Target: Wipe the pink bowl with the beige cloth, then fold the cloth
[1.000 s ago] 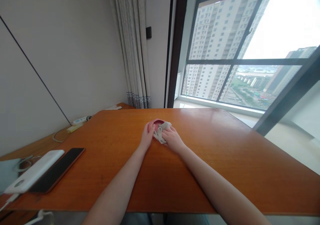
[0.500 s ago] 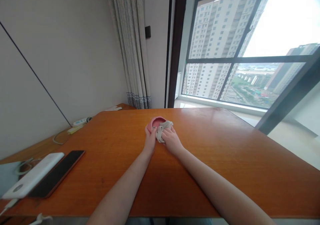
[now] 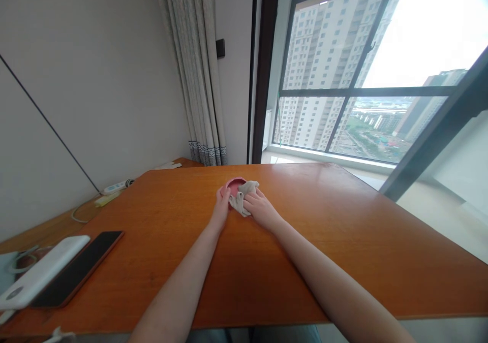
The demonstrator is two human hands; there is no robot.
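Note:
A pink bowl (image 3: 233,184) is tilted toward me over the far middle of the table. My left hand (image 3: 220,210) grips its left rim, with the thumb on the near side. In my right hand (image 3: 262,209) is a crumpled pale grey cloth (image 3: 240,204), pressed against the bowl's inside and right edge. The cloth hides the bowl's lower right part, and some of my right fingertips are lost in its folds. Whether the bowl's underside touches the table, I cannot tell.
On the wooden table (image 3: 152,261), a white power bank (image 3: 48,269) and a dark phone (image 3: 80,269) lie side by side at the near left. A power strip (image 3: 115,187) and cables sit along the left wall. A curtain and a large window stand beyond the far edge.
The cloth has shifted slightly within the bowl and hangs lower at its front. Both hands keep their holds. The whole view has turned a little to the right.

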